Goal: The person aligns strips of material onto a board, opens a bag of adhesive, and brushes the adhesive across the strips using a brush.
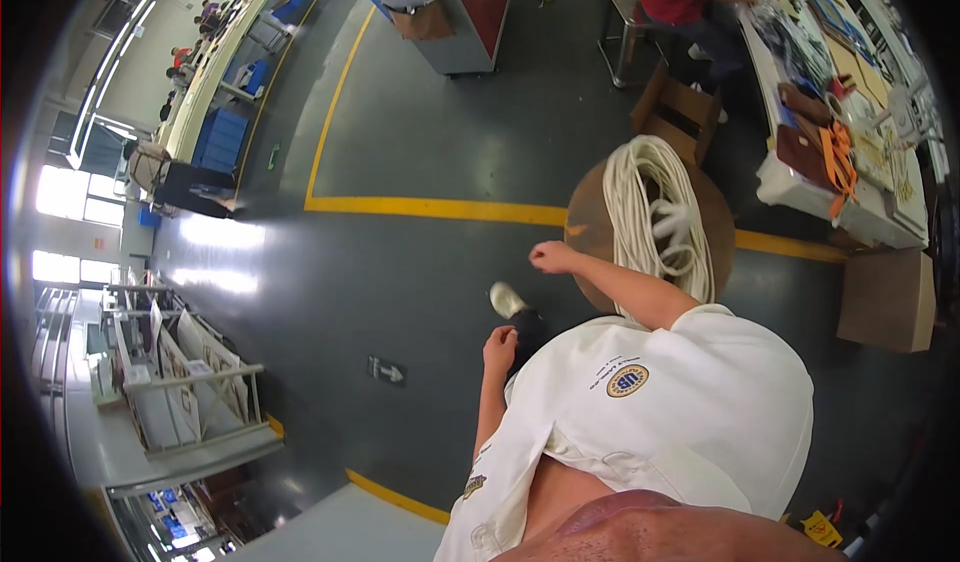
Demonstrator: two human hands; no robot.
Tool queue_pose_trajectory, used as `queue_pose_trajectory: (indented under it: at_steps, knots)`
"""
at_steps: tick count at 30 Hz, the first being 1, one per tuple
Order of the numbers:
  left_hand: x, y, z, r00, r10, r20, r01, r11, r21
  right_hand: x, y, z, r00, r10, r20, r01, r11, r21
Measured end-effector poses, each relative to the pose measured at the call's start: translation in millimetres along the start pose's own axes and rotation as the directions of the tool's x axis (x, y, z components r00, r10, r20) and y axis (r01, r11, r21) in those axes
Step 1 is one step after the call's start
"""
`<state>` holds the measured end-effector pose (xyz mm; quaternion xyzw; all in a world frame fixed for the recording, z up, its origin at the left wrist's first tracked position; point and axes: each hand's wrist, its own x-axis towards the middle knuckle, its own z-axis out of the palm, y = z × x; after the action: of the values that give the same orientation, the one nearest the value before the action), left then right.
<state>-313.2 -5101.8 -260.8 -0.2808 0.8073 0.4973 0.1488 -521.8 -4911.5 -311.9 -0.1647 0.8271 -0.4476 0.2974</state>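
Cable coil [640,194] runs lengthwise forward; left hand [500,345] and right hand [552,257] curl fingers together.

We read the blue letters "UB" in the round badge [627,381] on the white shirt [715,407], but the small lettering around and beside it is too fine for us to make out. On the floor [330,302], we see a sign with a white arrow [386,371]. We cannot read the dark sleeve patch [474,485] or the marks on the yellow tag [822,529].
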Motion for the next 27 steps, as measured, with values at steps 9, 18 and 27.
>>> queue_pose_trajectory:
  at_steps: [9, 18, 27]
  knots:
    - [241.2, 246.0, -170.7, 0.903, 0.429, 0.003, -0.428, 0.899, 0.095, 121.5, -284.0, -210.1, 0.988, -0.141, -0.058, 0.125, 0.532, 0.837]
    - [331.8, 688.0, -316.8, -0.240, 0.957, -0.162, -0.971, -0.233, 0.061, 110.6, -427.2, -436.2, 0.054, -0.782, -0.621, 0.827, 0.383, -0.411]
    - [491.9, 895.9, -265.8, -0.679, 0.732, -0.064, -0.734, -0.673, 0.086, 251.0, -432.7, -620.3, -0.057, -0.914, -0.403, 0.657, 0.270, -0.704]
